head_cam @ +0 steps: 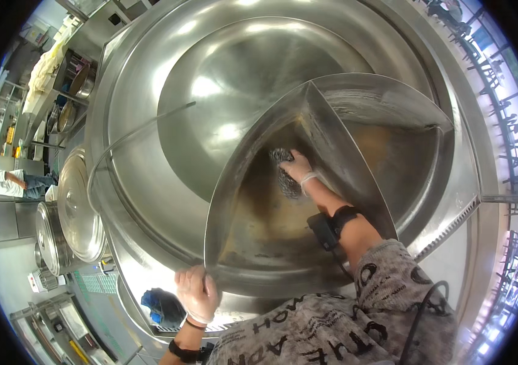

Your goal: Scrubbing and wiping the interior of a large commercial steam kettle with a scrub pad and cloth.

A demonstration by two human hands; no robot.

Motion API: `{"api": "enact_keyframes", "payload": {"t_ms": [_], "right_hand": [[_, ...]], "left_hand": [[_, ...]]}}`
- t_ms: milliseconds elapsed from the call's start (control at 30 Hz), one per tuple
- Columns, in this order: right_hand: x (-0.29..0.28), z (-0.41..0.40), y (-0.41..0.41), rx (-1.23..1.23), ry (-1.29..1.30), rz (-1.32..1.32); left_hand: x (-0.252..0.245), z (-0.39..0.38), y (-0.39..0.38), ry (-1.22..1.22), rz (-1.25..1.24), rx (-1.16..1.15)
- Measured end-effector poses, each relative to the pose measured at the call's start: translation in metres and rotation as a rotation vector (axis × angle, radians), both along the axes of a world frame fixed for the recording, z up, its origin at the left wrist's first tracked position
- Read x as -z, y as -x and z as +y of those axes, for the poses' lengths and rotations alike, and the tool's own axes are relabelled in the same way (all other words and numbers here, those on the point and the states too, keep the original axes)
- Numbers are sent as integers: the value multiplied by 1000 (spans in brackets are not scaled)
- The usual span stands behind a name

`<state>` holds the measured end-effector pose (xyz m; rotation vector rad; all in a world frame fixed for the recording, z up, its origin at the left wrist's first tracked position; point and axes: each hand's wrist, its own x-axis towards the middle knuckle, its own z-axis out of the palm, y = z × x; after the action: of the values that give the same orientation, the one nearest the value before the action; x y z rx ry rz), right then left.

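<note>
My right hand (299, 167), in a clear plastic glove, presses a steel wool scouring pad (287, 180) against the inside of a divided metal pan (350, 137). Brown and dark stains mark the floor of this compartment. A thin upright wall separates it from a second compartment, to the right, which is also stained. My left hand (196, 292), gloved as well, is closed around the pan's rim at its lower left corner. The pan rests over the near right part of a very large round steel basin (136, 109).
A thin bent metal tube (138, 133) reaches over the basin's left edge. Left of it stand lidded steel pots (79, 205). A dark plastic bag with something blue (162, 306) lies near my left hand. Another person (10, 183) stands at the far left.
</note>
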<state>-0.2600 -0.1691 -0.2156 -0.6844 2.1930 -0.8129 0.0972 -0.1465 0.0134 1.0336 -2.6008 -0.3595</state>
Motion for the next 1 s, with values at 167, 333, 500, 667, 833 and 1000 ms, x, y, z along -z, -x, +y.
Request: {"api": "enact_keyframes", "payload": {"t_ms": [167, 333, 500, 667, 833, 1000], "right_hand": [[-87, -19, -14, 422, 496, -135], [-137, -70, -6, 823, 801, 63], [-120, -87, 17, 953, 1090, -362], [-108, -69, -42, 527, 620, 317], [-179, -71, -16, 894, 1007, -347], [-136, -66, -33, 489, 537, 375]], "left_hand": [[5, -1, -5, 4, 23, -37], [8, 1, -8, 30, -29, -40], [8, 2, 2, 56, 8, -29], [8, 1, -5, 96, 31, -36], [9, 0, -5, 75, 41, -41], [10, 0, 1, 96, 52, -36]]}}
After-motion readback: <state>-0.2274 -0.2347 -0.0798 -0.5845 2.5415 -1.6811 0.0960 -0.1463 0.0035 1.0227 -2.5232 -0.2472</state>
